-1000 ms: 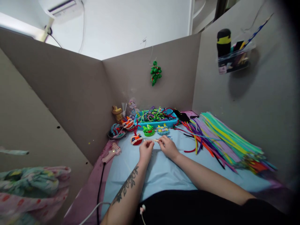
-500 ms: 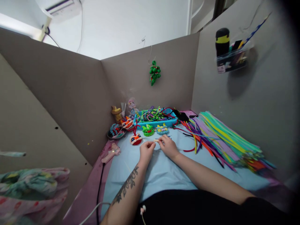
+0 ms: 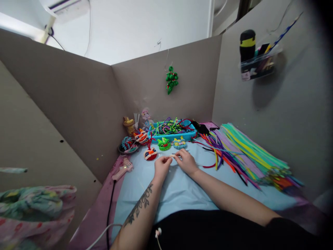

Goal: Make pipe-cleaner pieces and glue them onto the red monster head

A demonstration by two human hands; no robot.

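My left hand (image 3: 161, 168) and my right hand (image 3: 187, 163) meet above the light blue table cover. Their fingertips pinch a small cream-coloured piece (image 3: 172, 156) that looks like a short, fuzzy pipe cleaner; the fingers cover most of it. Just beyond my hands sit three small animal-face figures of bent pipe cleaners: a red and orange one (image 3: 150, 154) with white trim, a green one (image 3: 164, 144) and a blue and yellow one (image 3: 179, 143).
A blue tray (image 3: 172, 138) of tangled pipe cleaners stands at the back. Long pipe cleaners (image 3: 256, 154) lie in bundles at right. At left are a pink glue gun (image 3: 124, 169) with a cord and a bowl (image 3: 128, 151) holding another figure. Grey panels (image 3: 145, 93) enclose the table.
Both hands stay almost in the same place, still pinching the cream piece, with only slight finger movement. The whole view has shifted very slightly.
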